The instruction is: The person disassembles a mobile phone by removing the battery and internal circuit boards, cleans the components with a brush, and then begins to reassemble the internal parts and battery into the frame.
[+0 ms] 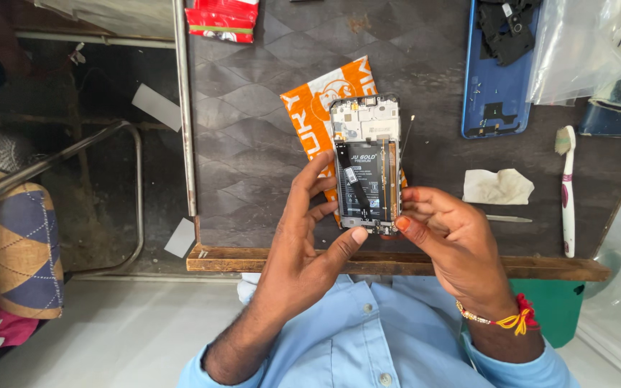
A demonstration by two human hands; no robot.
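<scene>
The left hand (303,248) and right hand (443,233) pinched the opened, backless black smartphone (365,167) by its lower edges above the dark quilted table mat (253,144); a slipping thumb could probably have torn its exposed ribbon cable (353,179).

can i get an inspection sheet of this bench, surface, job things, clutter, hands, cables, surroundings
surface: dark quilted mat on a bench with a wooden front edge.
job's things: opened phone, back off, battery and boards exposed, held above an orange packet.
clutter: blue back cover, white toothbrush, crumpled tissue, clear plastic bag, red packet, thin metal tool.
grippers: left hand grips the phone's left edge and bottom; right hand pinches its lower right corner.
cables: black flex strip across the battery.
surroundings: metal frame, patterned cushion.
</scene>
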